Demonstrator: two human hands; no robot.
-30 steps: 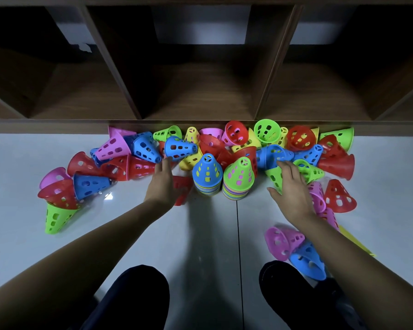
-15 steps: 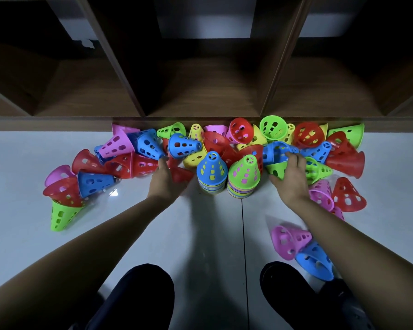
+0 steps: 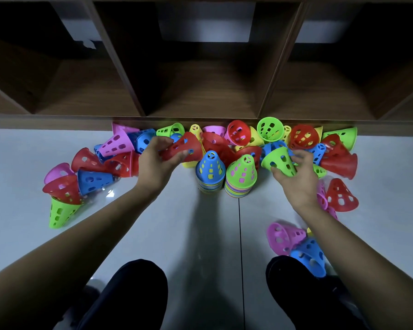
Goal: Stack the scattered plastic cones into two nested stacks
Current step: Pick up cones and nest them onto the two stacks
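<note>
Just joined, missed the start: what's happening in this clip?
A person is sorting plastic cones on the floor. The left hand grips a red cone and the right hand grips a green cone, flanking the blue-topped stack and the green-topped stack. Many loose cones lie scattered along the shelf base.

A dark wooden shelf unit (image 3: 208, 96) spans the top, split by upright panels into open compartments. Below it lies a pale, glossy tiled floor (image 3: 391, 177), with one thin grout line (image 3: 239, 234) running toward the viewer.
</note>
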